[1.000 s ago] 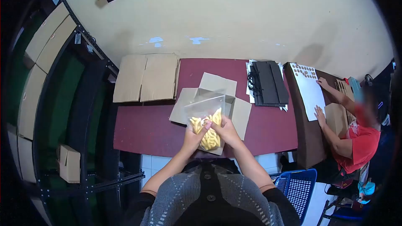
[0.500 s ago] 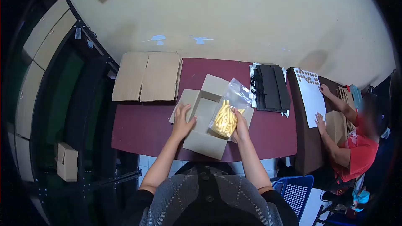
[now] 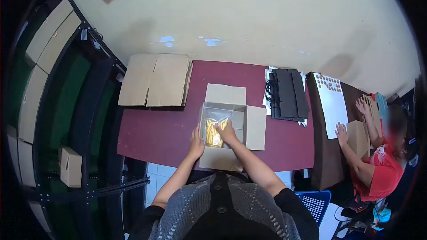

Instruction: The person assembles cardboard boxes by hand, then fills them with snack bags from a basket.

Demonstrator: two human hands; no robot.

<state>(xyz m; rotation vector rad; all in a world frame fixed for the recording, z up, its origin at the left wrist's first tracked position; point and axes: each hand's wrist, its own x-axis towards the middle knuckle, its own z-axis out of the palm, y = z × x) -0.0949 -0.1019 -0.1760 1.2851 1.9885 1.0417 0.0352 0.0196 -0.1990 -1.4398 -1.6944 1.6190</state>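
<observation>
In the middle of the table an open cardboard box (image 3: pixel 240 118) stands with flaps spread at its back, right and front. A clear plastic bag of yellow sticks (image 3: pixel 214 134) is upright inside its left part. My right hand (image 3: pixel 227 134) reaches over the box and grips the right side of the bag, partly covering the sticks. Against the outside of the box's left wall lies my left hand (image 3: pixel 196 144), fingers stretched out. The left flap is not plainly visible.
Flattened cardboard boxes (image 3: pixel 167 80) lie at back left, black folded sheets with cords (image 3: pixel 289 93) at back right. At the right, a person in red (image 3: pixel 376 173) sits by a white sheet (image 3: pixel 330 111) with small brown pieces. A dark shelf rack (image 3: pixel 91 106) stands left.
The bag has moved left and down into the box, with my right hand on it. The box has turned straighter, and my left hand has shifted down to its left wall.
</observation>
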